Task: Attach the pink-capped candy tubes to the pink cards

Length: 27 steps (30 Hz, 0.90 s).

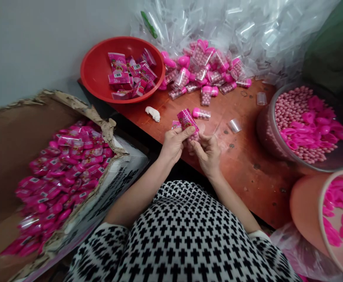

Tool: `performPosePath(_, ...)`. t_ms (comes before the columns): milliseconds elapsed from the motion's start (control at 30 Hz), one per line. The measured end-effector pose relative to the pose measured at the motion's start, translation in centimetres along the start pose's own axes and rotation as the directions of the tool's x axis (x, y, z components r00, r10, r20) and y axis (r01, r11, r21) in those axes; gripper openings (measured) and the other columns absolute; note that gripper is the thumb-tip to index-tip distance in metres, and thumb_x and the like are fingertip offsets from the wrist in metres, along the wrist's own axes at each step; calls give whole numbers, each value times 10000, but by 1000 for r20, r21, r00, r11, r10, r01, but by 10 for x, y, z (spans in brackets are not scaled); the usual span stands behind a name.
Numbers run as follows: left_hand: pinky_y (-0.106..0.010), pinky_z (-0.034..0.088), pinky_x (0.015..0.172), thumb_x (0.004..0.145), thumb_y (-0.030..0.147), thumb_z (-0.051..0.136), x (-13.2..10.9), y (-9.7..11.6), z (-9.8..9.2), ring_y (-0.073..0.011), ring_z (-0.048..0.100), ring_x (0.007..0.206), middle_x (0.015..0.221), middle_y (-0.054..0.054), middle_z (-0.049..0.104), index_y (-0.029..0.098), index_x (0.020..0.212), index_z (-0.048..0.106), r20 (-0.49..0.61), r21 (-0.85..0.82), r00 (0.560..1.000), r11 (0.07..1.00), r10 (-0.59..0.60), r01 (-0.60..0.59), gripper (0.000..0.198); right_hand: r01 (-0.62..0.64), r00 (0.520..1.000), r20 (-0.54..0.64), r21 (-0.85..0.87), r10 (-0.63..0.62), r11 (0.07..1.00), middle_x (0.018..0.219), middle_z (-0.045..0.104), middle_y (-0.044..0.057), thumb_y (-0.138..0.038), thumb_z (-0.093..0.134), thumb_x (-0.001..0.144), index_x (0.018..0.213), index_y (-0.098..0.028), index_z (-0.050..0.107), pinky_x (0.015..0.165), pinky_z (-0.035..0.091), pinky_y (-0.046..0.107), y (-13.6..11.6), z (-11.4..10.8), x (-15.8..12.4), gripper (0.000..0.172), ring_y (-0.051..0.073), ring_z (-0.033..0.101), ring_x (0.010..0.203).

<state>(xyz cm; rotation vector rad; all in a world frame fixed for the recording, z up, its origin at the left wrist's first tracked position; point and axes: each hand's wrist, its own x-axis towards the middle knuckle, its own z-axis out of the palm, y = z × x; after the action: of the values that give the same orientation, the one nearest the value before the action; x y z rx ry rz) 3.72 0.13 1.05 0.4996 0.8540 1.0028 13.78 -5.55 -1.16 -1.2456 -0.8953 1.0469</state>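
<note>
My left hand [173,145] is closed around a small clear tube of pink candy balls with a printed pink wrapper [186,118] on it, thumb pressed on its front. My right hand [209,154] is closed at the lower end of the same tube, thumb and forefinger pinched there; its fingertips are partly hidden. Just beyond my hands lies a filled candy tube with a pink cap [201,114]. To the right, an uncapped clear tube [235,125] rests on its side. Part of another printed wrapper [176,124] shows behind my left hand.
A red bowl [86,74] holds printed wrappers. Filled tubes [206,62] and clear empty tubes [247,31] are heaped behind. At right stand a tub [273,129] of candy balls and pink pieces and a peach bucket [306,207]. A cardboard box [124,156] of wrapped tubes is left.
</note>
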Motion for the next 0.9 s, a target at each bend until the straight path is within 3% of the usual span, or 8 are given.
performPosePath(167,-213,388,344,557,334,852,-3,7,-6,-89,492,386,476,3,555,87,588,642,113,97,989,991,-100,89,326,-187,982,66,276,175,943,621,703,-66,-413,762,724,891,-225,485,405,563,224,-6,7,2,374,120,651,456)
performPosePath(267,-231,408,343,556,352,850,-6,9,-8,-104,505,403,488,-6,563,92,589,642,149,113,981,988,-125,109,335,-146,989,26,245,145,958,622,698,-71,-406,770,718,888,-227,480,439,579,226,-7,11,1,381,116,658,482)
performPosePath(367,-230,406,346,523,362,866,-7,6,-6,-97,492,393,479,1,561,102,575,629,81,118,993,990,-83,73,354,-92,995,-10,181,95,979,631,687,-82,-411,764,724,877,-236,469,469,589,228,-5,11,1,376,108,660,510)
performPosePath(567,-185,457,480,511,352,882,-8,3,-5,-71,547,492,534,1,601,103,587,648,-95,55,990,994,102,-97,350,-199,970,190,275,150,941,801,740,-39,-375,788,704,996,-236,551,650,631,261,-8,7,0,401,119,720,686)
performPosePath(767,-159,433,463,583,356,852,-19,-4,-8,-71,562,552,630,-19,630,104,673,691,-23,-63,999,998,29,-30,313,-207,976,123,288,178,935,760,737,-39,-326,816,667,925,-227,590,608,608,226,-9,7,1,357,109,708,628)
performPosePath(900,-166,443,499,602,316,847,-28,-10,-9,-45,515,517,596,-3,593,84,631,659,23,-95,999,995,-29,31,300,-211,975,124,245,185,946,618,684,-79,-339,825,641,828,-229,528,522,575,209,-9,12,6,368,93,652,502)
